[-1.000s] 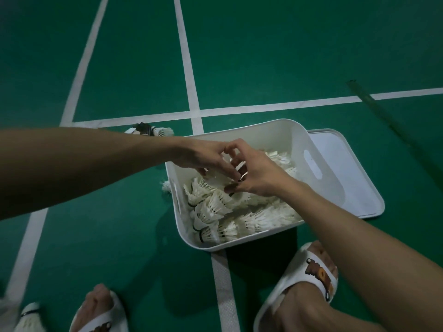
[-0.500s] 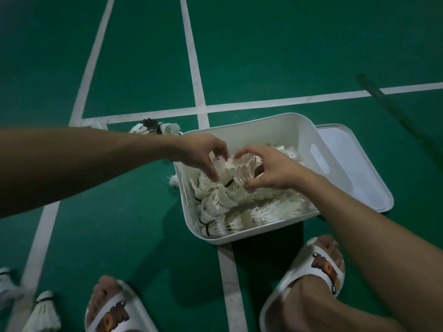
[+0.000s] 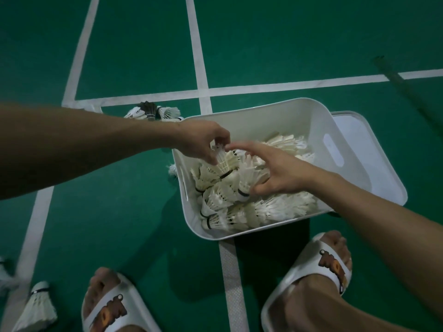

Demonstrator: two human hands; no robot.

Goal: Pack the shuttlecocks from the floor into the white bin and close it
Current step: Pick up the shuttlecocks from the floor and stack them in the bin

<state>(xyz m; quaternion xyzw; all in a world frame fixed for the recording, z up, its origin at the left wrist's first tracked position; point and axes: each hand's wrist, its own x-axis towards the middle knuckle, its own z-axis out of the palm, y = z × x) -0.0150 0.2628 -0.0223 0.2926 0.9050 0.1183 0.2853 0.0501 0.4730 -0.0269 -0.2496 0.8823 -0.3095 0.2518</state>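
The white bin (image 3: 282, 111) stands on the green floor, holding several white shuttlecocks (image 3: 239, 209) lying on their sides. My left hand (image 3: 201, 142) reaches over the bin's left wall and pinches the feathers of a shuttlecock (image 3: 223, 161) at the top of the pile. My right hand (image 3: 275, 171) hovers over the pile with fingers spread, fingertips touching the shuttlecocks. The bin's white lid (image 3: 369, 159) lies flat on the floor under the bin's right side. More shuttlecocks (image 3: 153, 112) lie on the floor behind the bin's left corner, and one (image 3: 36, 307) at the bottom left.
My two feet in white slippers (image 3: 105, 310) (image 3: 323, 267) stand just in front of the bin. White court lines (image 3: 199, 56) cross the floor. A dark stick-like object (image 3: 402, 87) lies at the far right. One small shuttlecock (image 3: 172, 169) pokes out beside the bin's left wall.
My right hand has opened and spread over the pile. My left hand has shifted slightly left and up, pinching a shuttlecock's feathers. The view has tilted down a little.
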